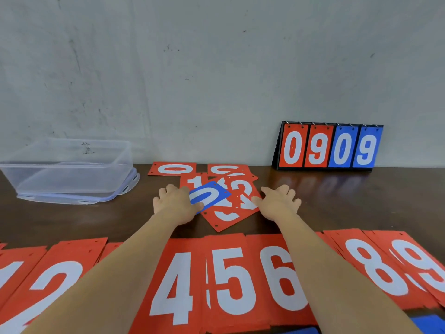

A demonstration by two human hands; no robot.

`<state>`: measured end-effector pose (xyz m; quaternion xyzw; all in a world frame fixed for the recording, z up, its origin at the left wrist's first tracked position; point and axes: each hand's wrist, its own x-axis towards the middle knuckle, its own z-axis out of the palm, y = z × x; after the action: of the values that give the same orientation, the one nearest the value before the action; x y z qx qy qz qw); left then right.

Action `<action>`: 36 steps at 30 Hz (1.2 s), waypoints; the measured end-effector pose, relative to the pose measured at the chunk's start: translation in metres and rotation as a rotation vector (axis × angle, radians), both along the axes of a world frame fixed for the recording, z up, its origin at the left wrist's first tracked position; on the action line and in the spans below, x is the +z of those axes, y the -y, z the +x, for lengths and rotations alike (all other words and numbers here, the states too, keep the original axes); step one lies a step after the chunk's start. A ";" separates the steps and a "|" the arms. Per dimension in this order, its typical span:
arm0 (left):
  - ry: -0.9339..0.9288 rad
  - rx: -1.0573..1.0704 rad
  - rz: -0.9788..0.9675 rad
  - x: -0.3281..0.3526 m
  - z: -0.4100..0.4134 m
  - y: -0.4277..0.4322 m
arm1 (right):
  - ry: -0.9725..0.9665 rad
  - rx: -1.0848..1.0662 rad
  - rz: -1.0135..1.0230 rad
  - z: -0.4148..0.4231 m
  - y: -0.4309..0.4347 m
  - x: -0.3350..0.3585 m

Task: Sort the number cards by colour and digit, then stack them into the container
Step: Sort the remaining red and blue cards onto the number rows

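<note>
Pinching the blue 0 card (pixel 209 194) by its left end, our left hand (pixel 177 203) has its thumb on the card's near corner and its fingers curled at the far edge. The card sits tilted over the loose pile of red cards (pixel 228 214) in the middle of the dark wooden table (pixel 337 203); we cannot tell whether it is lifted clear of the pile. Our right hand (pixel 280 201) lies at the pile's right side, fingers spread and relaxed, gripping nothing, its thumb tip touching the edge of a red card.

Behind the pile, a red 0 card (pixel 174 169) lies flat by itself near the wall, and a red 1 card (pixel 193 180) shows just beyond our left fingers.

Closest to us runs a row of red cards (pixel 231 280) lying side by side, showing 1, 2, 4, 5, 6, 8 and 9; our forearms cross over it. A blue scrap (pixel 428 321) shows at the bottom right edge.

Far left, well apart from the pile, the clear plastic container (pixel 72 174) stands on its lid (pixel 131 183). Far right, against the wall, a flip scoreboard (pixel 327 149) reads red 0, red 9, blue 0, blue 9.
</note>
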<state>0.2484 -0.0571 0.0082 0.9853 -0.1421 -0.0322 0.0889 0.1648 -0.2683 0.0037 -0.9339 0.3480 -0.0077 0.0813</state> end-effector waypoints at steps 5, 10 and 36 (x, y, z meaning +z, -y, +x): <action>0.023 0.049 0.046 0.000 0.001 -0.017 | 0.034 -0.015 0.014 -0.014 0.016 0.005; 0.023 0.082 -0.020 -0.003 -0.005 -0.018 | 0.055 -0.028 0.060 -0.001 0.009 0.003; -0.061 0.107 -0.613 0.000 -0.004 -0.024 | 0.404 -0.129 0.319 0.013 0.004 0.000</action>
<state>0.2445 -0.0333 0.0077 0.9173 -0.0905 -0.0126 0.3876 0.1780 -0.2723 0.0035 -0.8647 0.3803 -0.1441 0.2946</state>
